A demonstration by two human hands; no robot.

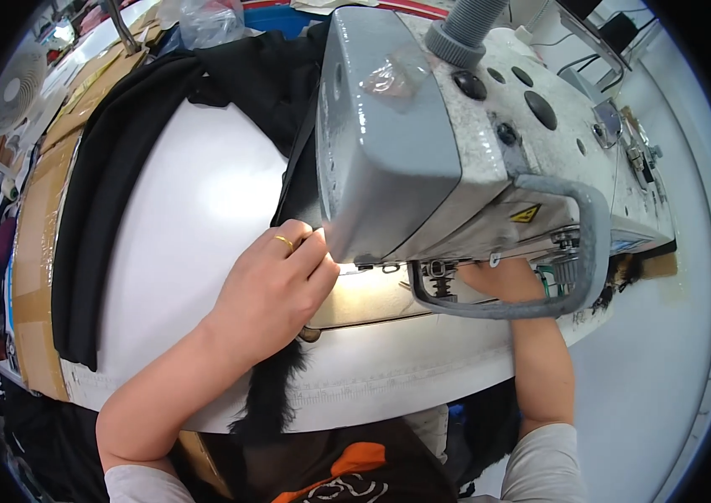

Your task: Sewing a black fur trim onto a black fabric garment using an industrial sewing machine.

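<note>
My left hand (276, 289), with a gold ring on one finger, is at the left side of a grey and white sewing machine (389, 142). Its fingers are curled together on the edge of black fabric (305, 189), which runs up behind the machine head; the fingertips are partly hidden. Below that hand a fuzzy black trim (272, 390) hangs over the table's front edge. My right hand (502, 279) reaches under the machine arm, behind a grey bar guard (531, 310). The machine hides its fingers, so their grip does not show. A lit metal plate (368, 298) lies between the hands.
More black cloth (108, 193) drapes along the left of the white table (179, 226). Brown cardboard (37, 285) lines the table's left edge. A fan (16, 88) stands at the far left, and a clear plastic bag (209, 21) lies at the back.
</note>
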